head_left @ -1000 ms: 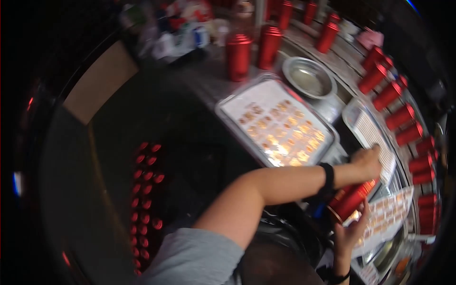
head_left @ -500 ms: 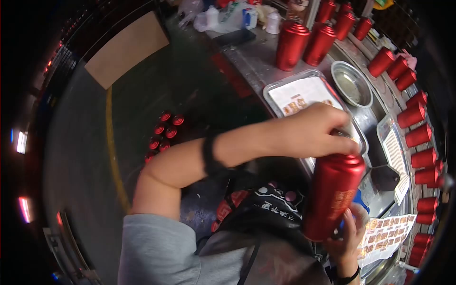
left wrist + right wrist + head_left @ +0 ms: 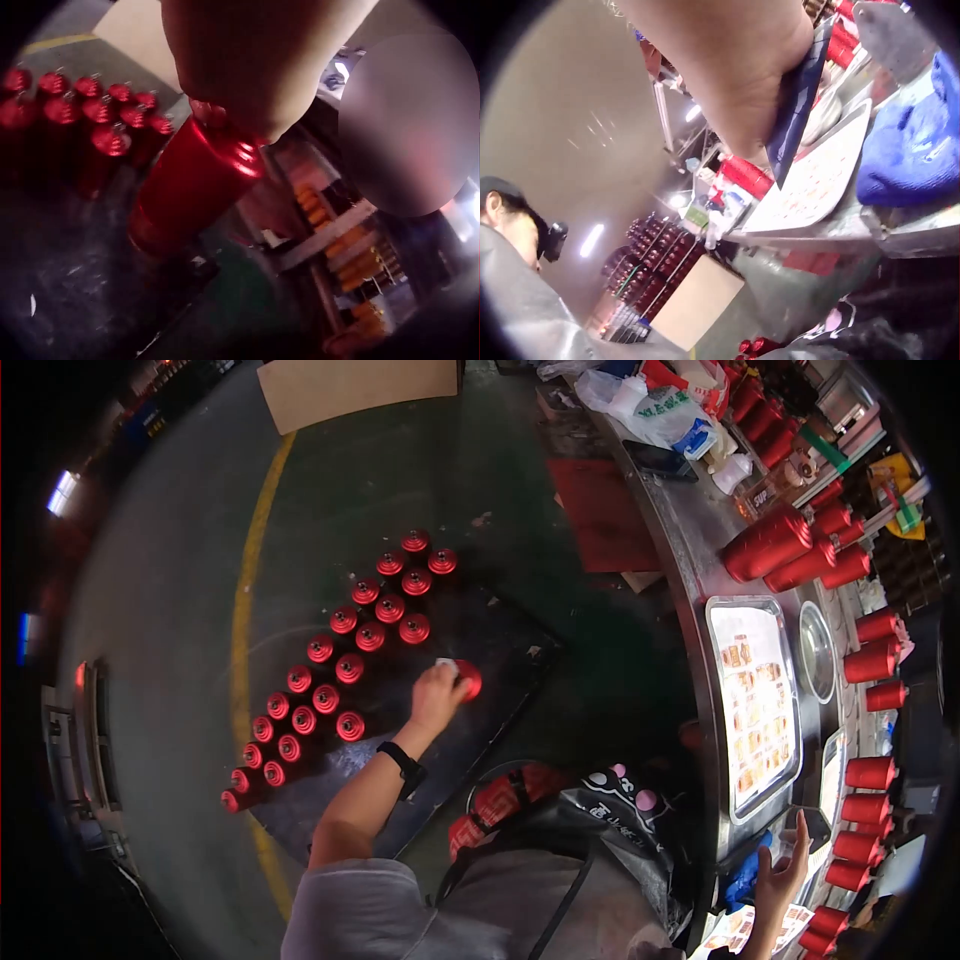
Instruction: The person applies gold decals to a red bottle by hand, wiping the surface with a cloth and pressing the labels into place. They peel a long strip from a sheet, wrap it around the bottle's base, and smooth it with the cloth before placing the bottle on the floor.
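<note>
My left hand (image 3: 437,698) grips a red metal bottle (image 3: 467,680) by its top, over a dark board (image 3: 430,770) low at floor level. In the left wrist view the same bottle (image 3: 196,184) has a stepped, shiny shoulder, and the hand hides its neck. A small white patch shows beside the fingers. Rows of similar red bottles (image 3: 370,637) stand upright on the board's left side. Over the workbench, my right hand (image 3: 785,875) has its fingers extended and thumb apart, close to a dark hexagonal plate (image 3: 812,825). A blue glove-like item (image 3: 911,146) lies near it.
A metal tray (image 3: 708,690) of printed stickers lies on the bench (image 3: 690,605), beside a metal bowl (image 3: 816,650). More red bottles (image 3: 868,773) line the bench's far side. A sticker sheet (image 3: 800,928) sits below my right hand. A cardboard panel (image 3: 360,388) stands beyond the floor.
My left hand has carried the red bottle from the bench down to the board on the left. The right hand has let go of the bottle. The head view has turned left.
</note>
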Available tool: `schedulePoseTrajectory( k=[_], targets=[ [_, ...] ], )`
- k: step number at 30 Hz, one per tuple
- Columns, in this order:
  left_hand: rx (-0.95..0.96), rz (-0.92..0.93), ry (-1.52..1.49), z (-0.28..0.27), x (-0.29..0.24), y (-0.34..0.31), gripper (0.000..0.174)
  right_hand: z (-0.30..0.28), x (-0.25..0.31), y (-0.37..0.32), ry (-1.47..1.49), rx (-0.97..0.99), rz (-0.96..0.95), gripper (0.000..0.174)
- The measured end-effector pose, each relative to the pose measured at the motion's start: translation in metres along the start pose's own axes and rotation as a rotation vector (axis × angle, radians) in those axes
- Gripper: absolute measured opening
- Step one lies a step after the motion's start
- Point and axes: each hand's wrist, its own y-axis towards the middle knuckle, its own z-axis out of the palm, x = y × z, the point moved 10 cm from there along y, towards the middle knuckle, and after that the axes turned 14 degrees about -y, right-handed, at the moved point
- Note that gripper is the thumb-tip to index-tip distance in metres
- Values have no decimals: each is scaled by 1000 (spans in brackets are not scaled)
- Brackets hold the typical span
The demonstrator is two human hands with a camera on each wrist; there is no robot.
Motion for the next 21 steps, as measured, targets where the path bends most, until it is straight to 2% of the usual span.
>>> schedulePoseTrajectory(
  k=[4,8,11,14,15,16,19,20,21],
  targets=[
    [-83,-385,151,12,136,-23,36,-8,-33,-22,-34,-1,124,69],
    [-150,-567,231,10,211,-33,39,-17,-56,-48,-102,39,240,64],
    [-152,-679,231,8,232,-36,38,-17,-75,-56,-59,10,209,63],
    [-115,-797,221,14,252,-37,40,-28,-72,-64,-106,-66,151,63],
    [-120,-758,228,20,262,-41,39,-26,-73,-64,-94,-2,227,65],
    [-73,-623,326,26,261,-38,37,-27,-68,-64,-152,43,295,67],
    [-159,-610,293,19,254,-32,23,-23,-77,-67,10,42,456,68],
    [-251,-604,192,21,266,-39,21,-23,-61,-62,67,58,515,69],
    [-221,-688,131,14,254,-38,27,-25,-57,-60,1,84,564,70]
  ],
)
